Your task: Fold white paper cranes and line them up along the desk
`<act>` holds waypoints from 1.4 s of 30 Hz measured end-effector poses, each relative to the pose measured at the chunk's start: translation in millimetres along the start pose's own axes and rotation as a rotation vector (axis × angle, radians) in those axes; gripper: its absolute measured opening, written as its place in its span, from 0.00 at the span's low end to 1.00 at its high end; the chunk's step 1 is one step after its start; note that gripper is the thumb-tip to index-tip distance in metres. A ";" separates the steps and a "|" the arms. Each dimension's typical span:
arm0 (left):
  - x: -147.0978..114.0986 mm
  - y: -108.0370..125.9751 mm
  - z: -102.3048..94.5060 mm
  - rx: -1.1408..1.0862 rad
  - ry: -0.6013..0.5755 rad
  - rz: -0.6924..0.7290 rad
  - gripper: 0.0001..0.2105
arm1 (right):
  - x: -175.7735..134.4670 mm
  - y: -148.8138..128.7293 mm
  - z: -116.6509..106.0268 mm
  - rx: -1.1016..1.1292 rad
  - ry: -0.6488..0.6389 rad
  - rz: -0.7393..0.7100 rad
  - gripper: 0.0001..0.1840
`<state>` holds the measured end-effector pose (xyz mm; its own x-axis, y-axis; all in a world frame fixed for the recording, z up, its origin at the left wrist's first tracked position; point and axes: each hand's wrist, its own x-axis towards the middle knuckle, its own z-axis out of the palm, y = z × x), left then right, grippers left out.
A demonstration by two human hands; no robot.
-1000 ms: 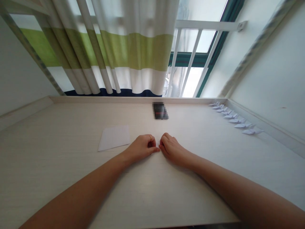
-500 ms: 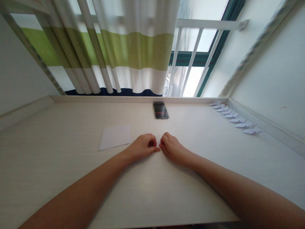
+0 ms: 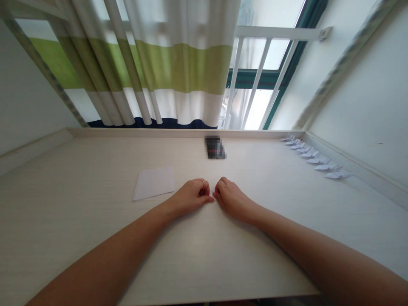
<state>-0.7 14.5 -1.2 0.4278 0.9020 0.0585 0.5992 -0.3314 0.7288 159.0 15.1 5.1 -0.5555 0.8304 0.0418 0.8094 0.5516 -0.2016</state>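
Close together at the middle of the table, my left hand [image 3: 194, 195] and my right hand [image 3: 232, 197] both have their fingers pinched. Between the fingertips a small bit of white folded paper [image 3: 211, 192] shows; most of it is hidden by the fingers. A gold-coloured ring sits on a finger of my left hand. Left of that hand lies a flat white sheet of paper [image 3: 153, 183], perhaps a thin stack. At the far right, several white paper cranes [image 3: 334, 174] stand in a slanting row along the wall.
Beyond my hands, near the back ledge, lies a dark pixelated object [image 3: 214, 147]. The pale table [image 3: 204, 259] has a raised rim [image 3: 153, 132] at the back. Behind it hang a striped curtain [image 3: 191, 68] and a white window railing [image 3: 277, 32].
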 end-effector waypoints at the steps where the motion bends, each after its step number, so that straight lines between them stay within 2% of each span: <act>1: 0.0 0.0 -0.1 0.004 0.001 0.006 0.08 | 0.0 0.3 -0.1 0.001 0.004 -0.002 0.09; 7: -0.5 0.7 -1.6 0.015 -0.014 0.013 0.08 | -1.6 2.4 -0.4 0.020 0.025 0.013 0.07; 18: -3.0 3.2 -8.6 0.015 -0.095 0.020 0.04 | -0.2 6.4 -5.0 0.153 -0.011 0.097 0.04; 30: -6.3 0.9 -18.0 -0.126 -0.183 0.044 0.02 | -1.1 4.8 -8.1 0.189 0.005 0.097 0.03; 33: -5.8 -0.3 -17.1 -0.160 -0.173 0.012 0.03 | -1.1 4.9 -7.5 0.191 0.010 0.105 0.03; 39: -4.0 0.1 -5.1 -0.094 -0.020 -0.060 0.07 | -0.7 6.0 -5.5 0.232 0.022 0.118 0.07; 42: -3.5 0.8 -2.8 -0.067 -0.013 -0.061 0.07 | -1.8 7.7 -7.0 0.300 0.010 0.110 0.08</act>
<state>-3.6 11.9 1.1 0.4007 0.9162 0.0046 0.5779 -0.2566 0.7747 167.5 18.4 10.4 -0.4643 0.8856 0.0129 0.7716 0.4116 -0.4850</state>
